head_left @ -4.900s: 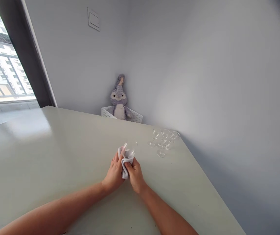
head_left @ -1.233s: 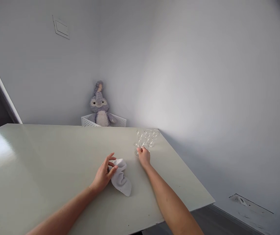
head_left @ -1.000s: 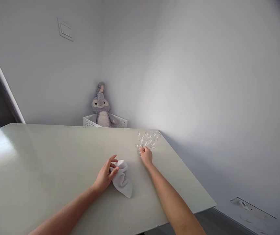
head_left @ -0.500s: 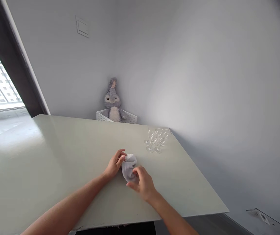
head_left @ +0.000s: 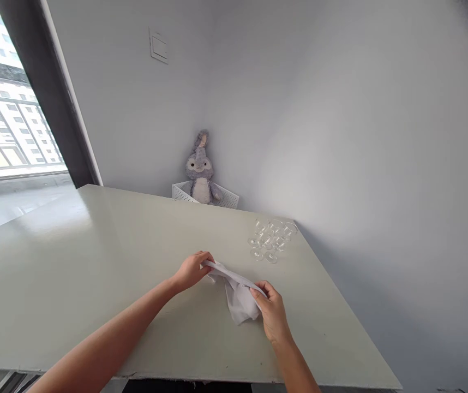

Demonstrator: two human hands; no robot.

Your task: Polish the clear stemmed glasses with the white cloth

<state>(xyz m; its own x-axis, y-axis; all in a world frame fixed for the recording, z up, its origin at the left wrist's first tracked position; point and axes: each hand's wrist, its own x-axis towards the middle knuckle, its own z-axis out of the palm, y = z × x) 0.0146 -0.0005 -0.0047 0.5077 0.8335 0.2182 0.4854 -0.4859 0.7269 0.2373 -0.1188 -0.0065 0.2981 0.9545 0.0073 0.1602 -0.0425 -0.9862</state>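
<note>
A pale grey cloth (head_left: pixel 242 303) is stretched between my two hands just above the table. My left hand (head_left: pixel 195 269) pinches its left end, thumb pressed against the fingers. At the other end my right hand (head_left: pixel 270 307) grips the cloth's upper edge between thumb and fingers. The upper edge runs nearly taut from hand to hand, and the rest hangs in loose folds toward the tabletop. Beyond the cloth, to the right, several small clear stemmed glasses (head_left: pixel 273 240) stand in a close group, apart from both hands.
The pale, glossy table (head_left: pixel 136 234) has its right edge beside a grey wall. Behind its far edge, a grey plush rabbit (head_left: pixel 200 170) sits in a white perforated basket (head_left: pixel 229 200). A light switch (head_left: pixel 159 47) is on the wall; a window (head_left: pixel 13 120) lies left.
The bunched cloth has been spread out sideways. My right hand has moved right and closed on its edge, while my left hand keeps hold. The view has shifted slightly left.
</note>
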